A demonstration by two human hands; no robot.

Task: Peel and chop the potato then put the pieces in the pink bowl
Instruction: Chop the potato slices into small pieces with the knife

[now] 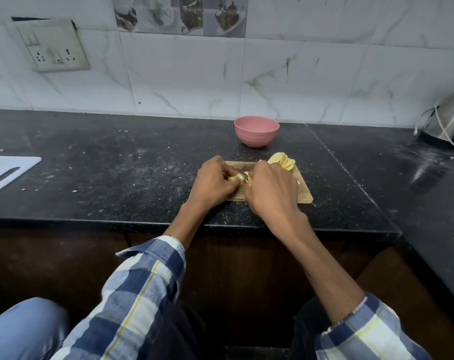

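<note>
Gripped between the curled fingers of the left hand [214,179] is the last piece of potato [233,178], pressed down on the wooden cutting board [305,194]. The right hand [271,188] is closed round a knife handle that is hidden under it; only a short stretch of the knife blade [242,174] is seen, laid across the piece just beside the left fingertips. Peeling is judged done, since no skin is seen on the pale flesh, and chopping is judged nearly done. Just beyond the right hand, a fanned row of potato slices [283,161] lies at the far corner of the board. Farther out, the pink bowl [257,131] stands near the wall; nothing is seen above its rim, so the transfer is judged still to be made. Between board and bowl a bare strip of dark desk [116,165] is left, giving open room for carrying. The near board edge sits close to the desk's front edge. Well to the left a white cutting board [10,170] lies; well to the right, a steel kettle [451,118] with its cord.
</note>
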